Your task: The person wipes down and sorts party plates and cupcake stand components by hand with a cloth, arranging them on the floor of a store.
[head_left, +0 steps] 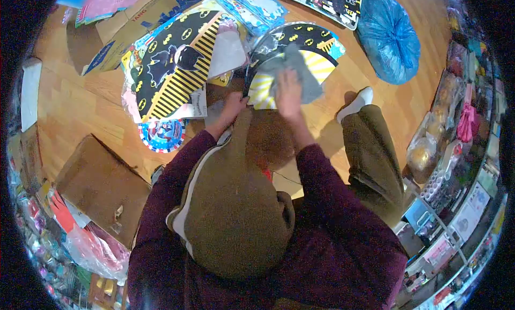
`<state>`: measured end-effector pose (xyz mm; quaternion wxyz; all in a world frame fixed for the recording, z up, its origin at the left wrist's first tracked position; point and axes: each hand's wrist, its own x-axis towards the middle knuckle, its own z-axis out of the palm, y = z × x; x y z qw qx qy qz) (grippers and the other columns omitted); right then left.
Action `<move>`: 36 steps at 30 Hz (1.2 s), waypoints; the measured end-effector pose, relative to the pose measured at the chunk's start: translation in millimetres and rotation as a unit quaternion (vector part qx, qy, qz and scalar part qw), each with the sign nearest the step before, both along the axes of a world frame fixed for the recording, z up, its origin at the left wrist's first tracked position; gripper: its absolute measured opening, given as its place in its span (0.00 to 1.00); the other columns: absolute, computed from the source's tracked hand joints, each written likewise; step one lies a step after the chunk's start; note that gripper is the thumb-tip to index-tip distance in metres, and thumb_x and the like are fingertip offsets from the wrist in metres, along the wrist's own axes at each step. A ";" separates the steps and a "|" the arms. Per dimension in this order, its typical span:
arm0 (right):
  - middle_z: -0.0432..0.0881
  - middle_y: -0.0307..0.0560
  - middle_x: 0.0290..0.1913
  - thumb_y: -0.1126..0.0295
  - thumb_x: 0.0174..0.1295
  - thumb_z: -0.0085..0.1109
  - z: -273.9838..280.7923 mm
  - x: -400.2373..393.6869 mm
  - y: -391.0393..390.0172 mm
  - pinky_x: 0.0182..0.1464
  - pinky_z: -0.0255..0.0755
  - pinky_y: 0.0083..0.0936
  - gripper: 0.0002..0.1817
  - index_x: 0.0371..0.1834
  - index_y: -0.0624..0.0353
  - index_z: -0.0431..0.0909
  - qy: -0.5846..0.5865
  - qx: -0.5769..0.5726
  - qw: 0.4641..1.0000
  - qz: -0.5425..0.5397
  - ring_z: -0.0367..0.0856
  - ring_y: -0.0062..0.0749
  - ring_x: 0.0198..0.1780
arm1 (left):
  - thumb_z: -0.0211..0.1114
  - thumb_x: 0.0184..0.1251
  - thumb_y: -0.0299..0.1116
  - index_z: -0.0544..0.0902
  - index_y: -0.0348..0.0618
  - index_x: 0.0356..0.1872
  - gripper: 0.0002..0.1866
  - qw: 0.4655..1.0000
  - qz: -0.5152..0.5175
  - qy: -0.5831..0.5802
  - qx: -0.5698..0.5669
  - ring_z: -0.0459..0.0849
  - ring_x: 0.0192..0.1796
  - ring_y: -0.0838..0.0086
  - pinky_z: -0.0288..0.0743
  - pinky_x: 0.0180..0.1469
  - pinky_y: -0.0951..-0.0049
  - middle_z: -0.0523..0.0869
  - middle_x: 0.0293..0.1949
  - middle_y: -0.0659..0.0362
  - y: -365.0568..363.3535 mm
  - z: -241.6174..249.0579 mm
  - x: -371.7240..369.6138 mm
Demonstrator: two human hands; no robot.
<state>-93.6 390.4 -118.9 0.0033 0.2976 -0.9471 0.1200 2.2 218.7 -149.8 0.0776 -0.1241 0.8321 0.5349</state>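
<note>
My right hand (pixel 288 93) lies flat, fingers spread, on a grey cloth (pixel 294 68) that covers a plastic-wrapped black and yellow bat-logo party pack (pixel 300 39) on the wooden floor. My left hand (pixel 232 103) is curled shut at the lower left edge of that pack; whether it pinches the wrapper I cannot tell. Left of it lies a larger bat-logo pack (pixel 171 68) with yellow and black stripes. A round blue and red paper plate pack (pixel 162 134) sits just below that.
Cardboard boxes lie at the left (pixel 102 184) and the upper left (pixel 134 26). A blue plastic bag (pixel 387 36) rests at the upper right. Shelves of packaged goods (pixel 456 165) line the right side. My bent leg with a white sock (pixel 358 103) is on the floor.
</note>
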 end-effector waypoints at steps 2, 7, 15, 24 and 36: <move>0.61 0.57 0.58 0.72 0.48 0.49 5.5 -35.1 13.3 0.58 0.55 0.45 0.29 0.58 0.56 0.60 0.061 0.020 0.995 -0.076 0.58 0.52 0.59 | 0.54 0.51 0.29 0.75 0.32 0.27 0.09 0.991 -0.034 -0.130 -0.003 0.78 0.32 0.51 0.71 0.35 0.59 0.78 0.25 0.42 -0.1 22.3 -7.5; 0.70 0.61 0.46 0.77 0.45 0.48 -13.0 -117.7 84.7 0.47 0.65 0.36 0.19 0.45 0.62 0.70 -0.050 -0.073 0.953 -0.289 0.69 0.50 0.45 | 0.48 0.55 0.34 0.75 0.35 0.27 0.12 0.980 -0.094 -0.115 -0.129 0.77 0.33 0.49 0.70 0.36 0.55 0.78 0.27 0.43 -4.7 59.5 -11.9; 0.75 0.51 0.38 0.62 0.61 0.37 48.7 -95.8 137.7 0.45 0.69 0.35 0.17 0.41 0.63 0.71 -0.307 -0.675 0.520 -0.425 0.74 0.40 0.39 | 0.51 0.52 0.23 0.73 0.48 0.48 0.19 0.979 -0.014 0.202 0.007 0.78 0.41 0.56 0.73 0.42 0.66 0.78 0.39 0.47 -14.0 124.5 -17.1; 0.75 0.49 0.41 0.59 0.60 0.38 186.9 -88.0 132.8 0.45 0.69 0.40 0.18 0.46 0.59 0.68 -0.358 -0.787 0.497 -0.073 0.73 0.40 0.42 | 0.53 0.49 0.22 0.75 0.44 0.43 0.17 0.932 -0.099 0.330 -0.116 0.77 0.45 0.62 0.74 0.42 0.71 0.75 0.47 0.52 -11.1 98.0 -28.3; 0.60 0.51 0.59 0.66 0.54 0.49 18.0 2.5 -33.6 0.57 0.55 0.43 0.22 0.53 0.56 0.66 -0.109 -0.111 0.982 0.110 0.59 0.47 0.60 | 0.54 0.43 0.30 0.74 0.43 0.25 0.05 0.888 -0.232 0.250 -0.309 0.75 0.34 0.69 0.75 0.32 0.74 0.73 0.26 0.61 -18.1 52.2 -18.5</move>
